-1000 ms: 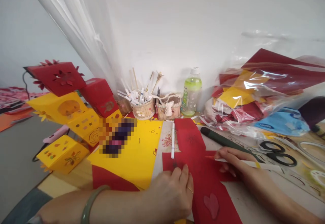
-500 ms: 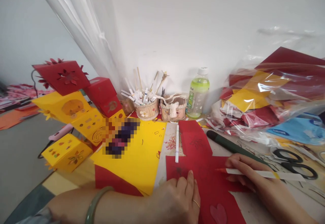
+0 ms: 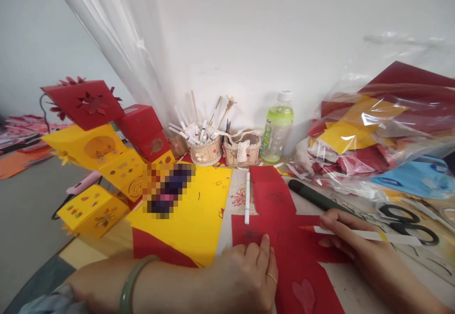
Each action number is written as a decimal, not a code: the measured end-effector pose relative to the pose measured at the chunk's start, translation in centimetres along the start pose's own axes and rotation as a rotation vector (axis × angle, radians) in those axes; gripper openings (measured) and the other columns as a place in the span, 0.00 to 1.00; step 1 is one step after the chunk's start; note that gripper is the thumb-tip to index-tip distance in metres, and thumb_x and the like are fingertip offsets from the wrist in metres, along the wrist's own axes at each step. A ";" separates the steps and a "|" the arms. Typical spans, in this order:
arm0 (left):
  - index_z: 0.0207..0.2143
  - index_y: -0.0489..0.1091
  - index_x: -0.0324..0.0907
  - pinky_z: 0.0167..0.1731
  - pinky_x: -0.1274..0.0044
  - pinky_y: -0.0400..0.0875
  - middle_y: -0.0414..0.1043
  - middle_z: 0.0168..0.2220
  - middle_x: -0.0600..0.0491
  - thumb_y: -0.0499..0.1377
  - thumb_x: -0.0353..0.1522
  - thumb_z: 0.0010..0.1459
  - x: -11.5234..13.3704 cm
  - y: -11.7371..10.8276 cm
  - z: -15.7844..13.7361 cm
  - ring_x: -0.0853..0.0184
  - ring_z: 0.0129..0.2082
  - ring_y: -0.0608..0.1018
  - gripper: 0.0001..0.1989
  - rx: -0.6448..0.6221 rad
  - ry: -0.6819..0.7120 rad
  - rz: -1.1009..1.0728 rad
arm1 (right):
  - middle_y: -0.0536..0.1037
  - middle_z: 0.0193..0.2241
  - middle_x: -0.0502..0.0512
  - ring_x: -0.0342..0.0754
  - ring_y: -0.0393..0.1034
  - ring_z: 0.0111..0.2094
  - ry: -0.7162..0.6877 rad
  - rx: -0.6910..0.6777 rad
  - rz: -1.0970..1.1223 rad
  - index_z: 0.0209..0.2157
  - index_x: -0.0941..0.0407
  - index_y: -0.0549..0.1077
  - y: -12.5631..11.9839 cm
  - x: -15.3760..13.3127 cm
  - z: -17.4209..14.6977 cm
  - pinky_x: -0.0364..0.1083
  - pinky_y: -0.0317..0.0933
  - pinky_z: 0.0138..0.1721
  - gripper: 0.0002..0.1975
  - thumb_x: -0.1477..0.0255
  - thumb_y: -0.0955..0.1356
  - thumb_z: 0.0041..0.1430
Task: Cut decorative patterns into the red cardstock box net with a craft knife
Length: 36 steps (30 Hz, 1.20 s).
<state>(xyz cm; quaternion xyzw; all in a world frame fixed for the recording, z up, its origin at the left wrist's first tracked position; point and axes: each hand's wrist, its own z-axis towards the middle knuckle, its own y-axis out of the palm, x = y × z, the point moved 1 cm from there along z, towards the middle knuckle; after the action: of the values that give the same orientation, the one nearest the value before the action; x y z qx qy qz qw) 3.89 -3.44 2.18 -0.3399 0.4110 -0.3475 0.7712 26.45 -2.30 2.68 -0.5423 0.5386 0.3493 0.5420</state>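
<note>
My left hand (image 3: 250, 271) lies on a red paper cutout (image 3: 287, 250), its fingers side by side and pressing down near the cutout's left arm. My right hand (image 3: 350, 238) is closed around a white felt-tip pen (image 3: 369, 234), whose red tip points left just over the paper; I cannot tell whether it touches. The cutout is a cross-shaped box blank with faint drawn marks on its upper flap and left arm. A pink heart (image 3: 304, 295) shows on its lower part. Above the left arm rests a white marker (image 3: 248, 198), partly on the bare tabletop.
Yellow sheets (image 3: 204, 209) lie at left, beside stacked red and yellow paper boxes (image 3: 113, 186). Behind stand a pen basket (image 3: 205, 155), another small basket (image 3: 241, 156) and a green bottle (image 3: 279, 126). At right are a dark green pen-shaped tool (image 3: 313, 195), scissors (image 3: 408, 224) and bagged paper (image 3: 373, 119).
The view has shifted slightly. The pen's red tip is a little farther left over the paper, still in my right hand. My left hand keeps its place on the cutout.
</note>
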 end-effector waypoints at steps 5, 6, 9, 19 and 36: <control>0.40 0.71 0.27 0.13 0.77 0.66 0.74 0.41 0.35 0.49 0.25 0.54 0.0 0.0 -0.2 0.64 0.23 0.75 0.15 -0.027 0.009 -0.023 | 0.63 0.16 0.44 0.40 0.56 0.20 0.028 -0.036 0.091 0.25 0.55 0.66 -0.1 0.4 0.1 0.40 0.51 0.22 0.17 0.55 0.67 0.51; 0.41 0.71 0.27 0.13 0.77 0.66 0.74 0.42 0.35 0.49 0.25 0.54 0.0 0.1 -0.2 0.64 0.23 0.75 0.15 -0.031 0.007 -0.024 | 0.63 0.15 0.44 0.40 0.55 0.19 0.015 -0.036 0.074 0.24 0.55 0.65 -0.1 0.3 0.1 0.40 0.48 0.21 0.18 0.55 0.67 0.52; 0.41 0.71 0.28 0.15 0.78 0.67 0.74 0.42 0.35 0.50 0.25 0.53 0.0 0.1 -0.2 0.64 0.24 0.76 0.15 -0.040 0.015 -0.025 | 0.63 0.15 0.45 0.40 0.54 0.19 -0.009 -0.031 0.028 0.23 0.56 0.65 -0.2 -0.1 -0.2 0.41 0.45 0.21 0.18 0.55 0.67 0.52; 0.40 0.71 0.27 0.14 0.78 0.67 0.74 0.40 0.35 0.48 0.23 0.53 -0.1 0.1 -0.1 0.63 0.23 0.76 0.16 0.002 0.007 -0.046 | 0.60 0.15 0.43 0.40 0.50 0.19 -0.092 0.018 -0.033 0.23 0.54 0.63 -0.1 -1.2 -0.6 0.42 0.43 0.21 0.16 0.57 0.68 0.51; 0.40 0.70 0.28 0.14 0.78 0.65 0.73 0.41 0.34 0.49 0.24 0.53 -0.1 0.3 -0.3 0.64 0.23 0.76 0.15 -0.023 0.028 -0.040 | 0.62 0.16 0.45 0.41 0.53 0.20 -0.144 0.111 0.100 0.23 0.54 0.65 -1.9 -1.1 0.5 0.42 0.48 0.21 0.15 0.57 0.70 0.48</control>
<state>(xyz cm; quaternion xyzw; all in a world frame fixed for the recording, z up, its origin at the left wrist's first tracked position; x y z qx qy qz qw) 3.68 -3.31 1.85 -0.3522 0.4187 -0.3628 0.7543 28.17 -1.94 4.07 -0.4573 0.5432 0.3836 0.5904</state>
